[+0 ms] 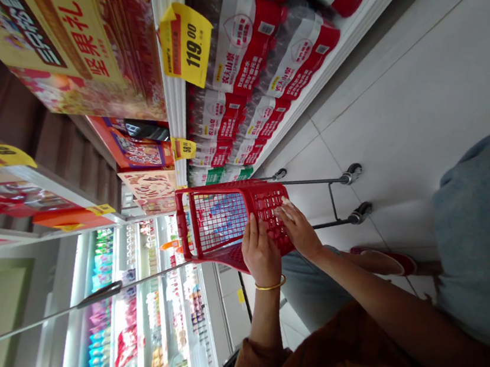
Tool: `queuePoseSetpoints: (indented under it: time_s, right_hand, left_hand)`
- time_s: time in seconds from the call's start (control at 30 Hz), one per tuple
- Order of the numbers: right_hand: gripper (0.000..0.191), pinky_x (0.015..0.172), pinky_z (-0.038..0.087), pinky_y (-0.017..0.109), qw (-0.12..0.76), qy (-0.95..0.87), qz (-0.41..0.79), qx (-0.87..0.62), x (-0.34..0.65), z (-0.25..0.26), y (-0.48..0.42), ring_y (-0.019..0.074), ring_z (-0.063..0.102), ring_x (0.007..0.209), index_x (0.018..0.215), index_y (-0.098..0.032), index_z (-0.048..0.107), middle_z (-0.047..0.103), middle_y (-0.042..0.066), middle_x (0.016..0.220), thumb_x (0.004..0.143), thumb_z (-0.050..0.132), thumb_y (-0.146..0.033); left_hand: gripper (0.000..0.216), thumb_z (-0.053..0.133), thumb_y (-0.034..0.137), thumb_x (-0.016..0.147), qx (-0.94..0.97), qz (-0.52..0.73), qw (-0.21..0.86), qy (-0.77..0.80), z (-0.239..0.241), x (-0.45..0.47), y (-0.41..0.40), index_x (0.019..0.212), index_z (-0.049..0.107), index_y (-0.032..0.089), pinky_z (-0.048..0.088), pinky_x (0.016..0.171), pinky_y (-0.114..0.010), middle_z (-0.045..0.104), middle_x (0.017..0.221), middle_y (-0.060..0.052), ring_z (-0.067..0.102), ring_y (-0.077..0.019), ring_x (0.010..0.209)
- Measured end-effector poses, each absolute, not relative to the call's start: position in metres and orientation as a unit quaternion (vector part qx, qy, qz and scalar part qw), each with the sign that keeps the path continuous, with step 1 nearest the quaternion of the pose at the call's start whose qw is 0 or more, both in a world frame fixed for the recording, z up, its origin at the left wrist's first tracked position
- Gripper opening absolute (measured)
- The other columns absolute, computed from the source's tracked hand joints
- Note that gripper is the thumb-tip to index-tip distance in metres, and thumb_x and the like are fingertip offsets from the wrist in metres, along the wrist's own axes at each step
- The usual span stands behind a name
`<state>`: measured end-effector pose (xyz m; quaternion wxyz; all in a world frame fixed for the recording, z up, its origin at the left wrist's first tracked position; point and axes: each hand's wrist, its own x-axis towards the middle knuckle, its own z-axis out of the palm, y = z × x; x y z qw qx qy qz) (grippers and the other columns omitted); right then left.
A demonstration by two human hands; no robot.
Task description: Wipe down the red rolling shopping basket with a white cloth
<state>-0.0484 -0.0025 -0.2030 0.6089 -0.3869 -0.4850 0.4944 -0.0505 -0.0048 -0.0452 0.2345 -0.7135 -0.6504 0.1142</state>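
The picture is turned on its side, with the floor at the right. A red mesh shopping basket (217,228) sits on a thin wheeled metal frame (332,197). My left hand (260,251), with a gold bangle at the wrist, has its fingers curled over the basket's near wall. Just beside it, my right hand (298,229) lies flat on the same wall with its fingers stretched out. A bluish packet (224,214) shows through the mesh inside the basket.
Store shelves run along the left, with shrink-wrapped packs of red-labelled water bottles (260,60), gift boxes (66,36) and yellow price tags (186,45). A glass-fronted chiller (144,314) stands further along. My jeans (484,236) and a red shoe (390,261) are over the white tiled floor (418,80).
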Motion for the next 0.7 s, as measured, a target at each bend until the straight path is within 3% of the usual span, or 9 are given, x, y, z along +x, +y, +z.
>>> queuePoseSetpoints:
  time_s: [0.17,0.27,0.5,0.7]
  right_hand:
    - [0.041,0.111,0.039,0.049,0.605,-0.480,0.506,-0.384,-0.047,-0.200,0.001,0.0244,0.039,0.136,0.135,-0.020,0.049,0.052,0.011,0.136,0.095,0.039,-0.015]
    - [0.041,0.111,0.039,0.047,0.620,-0.462,0.511,-0.376,-0.043,-0.194,0.007,0.0243,0.041,0.134,0.134,-0.020,0.050,0.053,0.012,0.135,0.095,0.040,-0.015]
    - [0.041,0.111,0.040,0.043,0.636,-0.430,0.527,-0.365,-0.031,-0.167,0.030,0.0219,0.043,0.133,0.138,-0.025,0.046,0.051,0.009,0.136,0.098,0.038,-0.023]
    - [0.044,0.119,0.027,0.048,0.648,-0.478,0.503,-0.314,-0.035,-0.152,0.051,0.0202,0.024,0.143,0.144,-0.030,0.036,0.040,0.006,0.147,0.100,0.035,-0.029]
  left_hand:
    - [0.049,0.038,0.009,0.090,-0.682,0.110,0.218,-0.689,-0.050,-0.051,0.022,0.139,0.043,0.009,0.034,0.113,-0.048,0.038,0.148,-0.019,0.026,-0.0263,0.142]
    - [0.051,0.035,0.006,0.090,-0.668,0.118,0.194,-0.709,-0.056,-0.057,0.029,0.140,0.039,0.005,0.033,0.113,-0.047,0.031,0.150,-0.023,0.023,-0.0271,0.143]
    - [0.044,0.041,0.009,0.090,-0.668,0.108,0.216,-0.704,-0.065,-0.058,0.027,0.133,0.050,0.008,0.037,0.111,-0.045,0.035,0.148,-0.023,0.028,-0.0287,0.141]
    - [0.046,0.036,0.010,0.093,-0.668,0.073,0.225,-0.705,-0.067,-0.050,0.024,0.138,0.044,0.011,0.036,0.112,-0.044,0.040,0.147,-0.019,0.030,-0.0255,0.141]
